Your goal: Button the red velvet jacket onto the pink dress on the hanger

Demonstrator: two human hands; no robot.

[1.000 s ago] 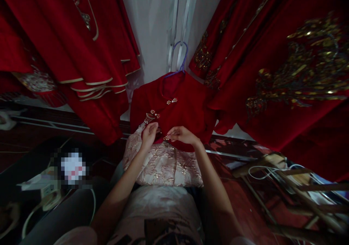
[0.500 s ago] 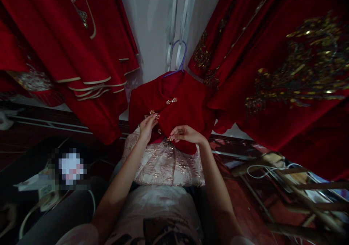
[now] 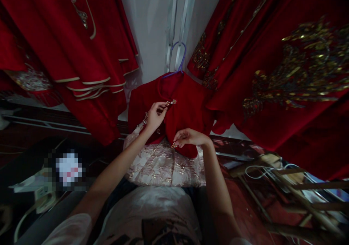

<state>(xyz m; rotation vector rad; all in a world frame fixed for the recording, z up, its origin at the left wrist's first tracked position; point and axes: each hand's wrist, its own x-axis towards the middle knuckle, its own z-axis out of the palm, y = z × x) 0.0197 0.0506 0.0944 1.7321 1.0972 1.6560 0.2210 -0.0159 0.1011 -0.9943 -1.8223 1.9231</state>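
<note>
A small red jacket hangs on a purple hanger in front of me, over a pale pink brocade skirt. My left hand is raised at the jacket's chest, its fingers pinched at the pearl clasp near the collar. Lower down, my right hand pinches the jacket's front hem at another small gold clasp.
Red garments with gold trim hang at the left, and red robes with gold embroidery at the right. A white wall is behind. Wooden furniture with white cables stands at the right; a power strip and cords lie at the left.
My left hand has climbed from the lower clasps up to the pearl clasp near the collar. My right hand has dropped slightly along the hem.
</note>
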